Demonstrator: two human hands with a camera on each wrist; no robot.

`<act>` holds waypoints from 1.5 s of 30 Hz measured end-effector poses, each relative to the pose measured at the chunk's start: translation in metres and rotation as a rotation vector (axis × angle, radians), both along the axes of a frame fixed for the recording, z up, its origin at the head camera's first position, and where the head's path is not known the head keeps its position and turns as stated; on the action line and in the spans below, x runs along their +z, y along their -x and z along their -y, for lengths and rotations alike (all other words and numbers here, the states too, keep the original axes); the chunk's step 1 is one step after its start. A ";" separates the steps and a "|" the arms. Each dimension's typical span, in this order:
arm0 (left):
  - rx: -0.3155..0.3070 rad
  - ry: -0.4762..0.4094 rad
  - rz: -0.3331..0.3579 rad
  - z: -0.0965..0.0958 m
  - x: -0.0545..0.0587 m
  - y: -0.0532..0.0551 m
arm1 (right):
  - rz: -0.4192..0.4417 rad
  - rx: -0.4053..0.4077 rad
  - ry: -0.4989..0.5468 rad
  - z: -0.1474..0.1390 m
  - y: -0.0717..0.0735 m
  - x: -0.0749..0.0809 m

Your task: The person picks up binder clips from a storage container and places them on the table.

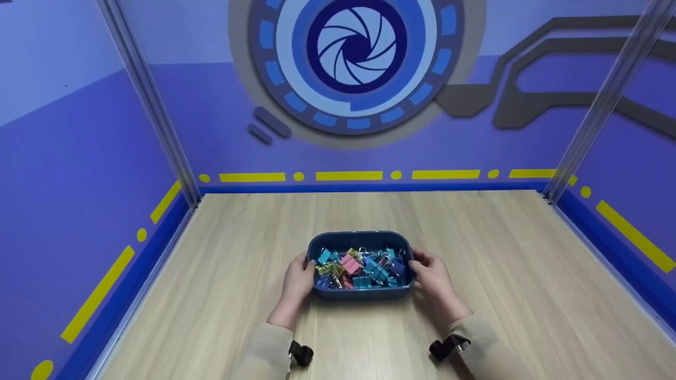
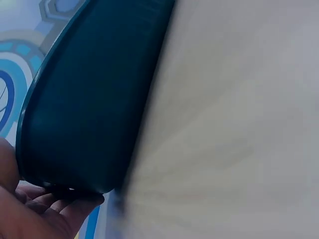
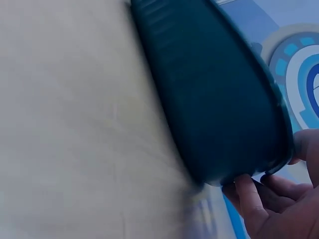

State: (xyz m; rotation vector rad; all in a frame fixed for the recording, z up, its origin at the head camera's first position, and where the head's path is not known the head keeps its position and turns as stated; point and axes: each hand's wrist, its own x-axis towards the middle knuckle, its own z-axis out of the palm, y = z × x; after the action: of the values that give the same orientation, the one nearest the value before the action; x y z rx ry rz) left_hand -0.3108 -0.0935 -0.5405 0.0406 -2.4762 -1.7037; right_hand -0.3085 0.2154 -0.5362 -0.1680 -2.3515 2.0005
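Note:
A dark blue plastic bin [image 1: 364,294] with rounded corners sits at the middle of the table in the head view. Inside it lies a heap of binder clips [image 1: 376,269] in teal, pink, yellow-green and blue. My left hand [image 1: 299,279] grips the bin's left end, thumb over the rim and fingers outside. At the opposite end my right hand [image 1: 432,274] holds the bin in the same way. Both wrist views show the bin's outer wall [image 2: 89,99] close up, with fingers [image 3: 249,199] against its end. Whether the base touches the table cannot be told.
The wooden table [image 1: 222,253] reaches to a blue printed back wall [image 1: 174,126] and side walls with yellow dashes. Metal posts [image 1: 153,105] stand at the far corners. A small black camera [image 1: 301,352] is strapped to each wrist over beige sleeves.

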 end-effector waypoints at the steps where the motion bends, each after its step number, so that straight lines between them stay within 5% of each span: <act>1: -0.002 0.009 0.003 -0.002 0.000 -0.001 | -0.005 -0.006 -0.002 -0.001 -0.001 0.000; 9: 0.035 0.224 -0.027 -0.004 0.006 -0.005 | -0.037 0.006 -0.029 -0.004 -0.001 -0.001; 16: 0.109 0.730 -0.170 -0.003 0.018 -0.009 | -0.027 -0.003 -0.027 -0.003 -0.003 0.000; 19: 0.123 0.857 -0.214 -0.003 0.022 -0.007 | -0.031 -0.007 -0.052 -0.004 -0.003 0.000; 34: 0.118 0.993 -0.216 -0.003 0.025 -0.003 | 0.002 0.009 -0.022 -0.003 -0.001 0.001; 45: 0.115 0.962 -0.265 -0.002 0.020 -0.004 | -0.039 0.003 -0.039 -0.004 -0.002 -0.002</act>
State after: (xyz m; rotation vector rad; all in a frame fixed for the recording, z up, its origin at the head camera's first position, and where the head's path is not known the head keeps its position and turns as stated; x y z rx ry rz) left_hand -0.3065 -0.0917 -0.5202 -0.1282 -2.7142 -0.3209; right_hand -0.3067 0.2198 -0.5381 -0.1230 -2.3663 1.9399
